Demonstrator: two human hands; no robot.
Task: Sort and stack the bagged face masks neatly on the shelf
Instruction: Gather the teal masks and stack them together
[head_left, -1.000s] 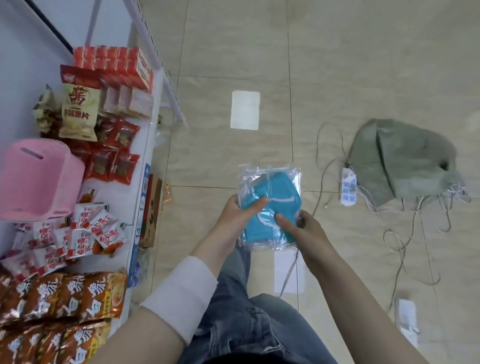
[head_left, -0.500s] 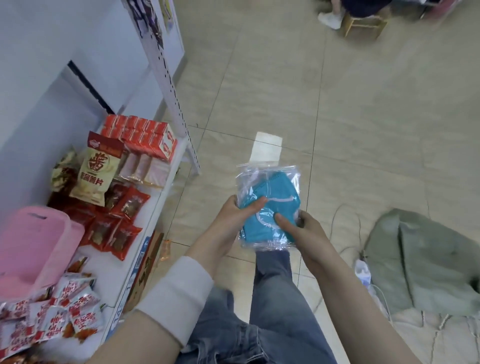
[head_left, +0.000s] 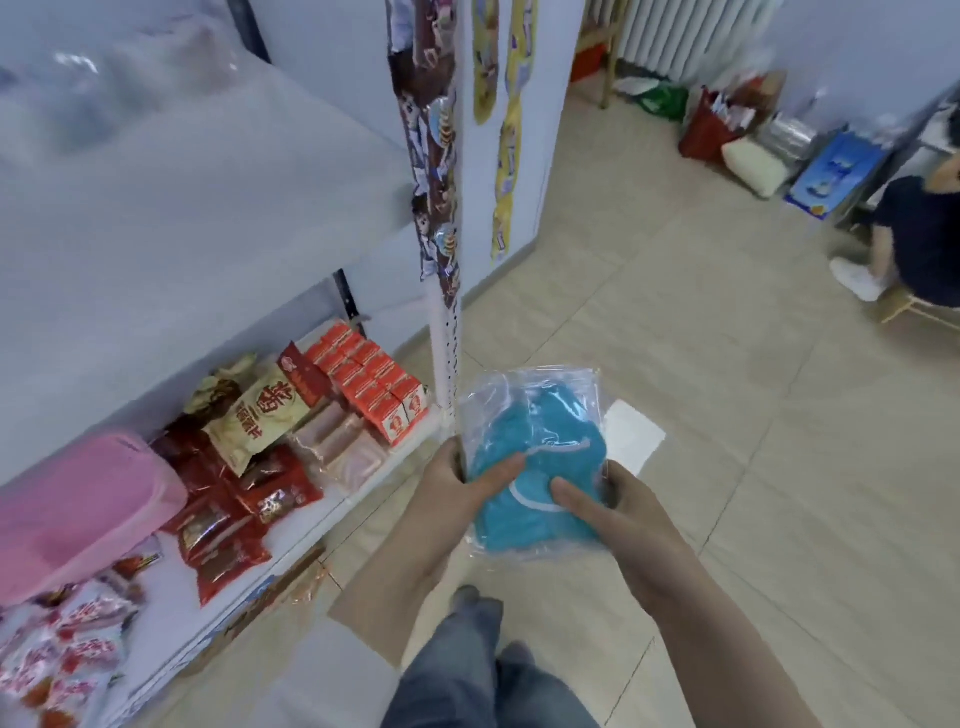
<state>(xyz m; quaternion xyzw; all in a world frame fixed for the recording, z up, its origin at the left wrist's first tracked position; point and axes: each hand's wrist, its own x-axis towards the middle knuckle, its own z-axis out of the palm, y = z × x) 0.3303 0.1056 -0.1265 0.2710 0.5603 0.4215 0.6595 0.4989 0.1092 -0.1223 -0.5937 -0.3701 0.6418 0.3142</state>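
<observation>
Both hands, left (head_left: 457, 483) and right (head_left: 618, 506), grip a bagged blue mask (head_left: 535, 462) beside the shelf (head_left: 332, 499); slick plastic could slip loose.

Clear bag of blue face masks (head_left: 535, 462), roughly flat, above floor, just right of white shelf (head_left: 332, 499).

Both hands hold bagged blue masks

Left hand (head_left: 451, 480) and right hand (head_left: 618, 506) grip the clear bag of masks (head_left: 535, 457) between them; snack shelf (head_left: 332, 499) lies left of the left hand.
</observation>
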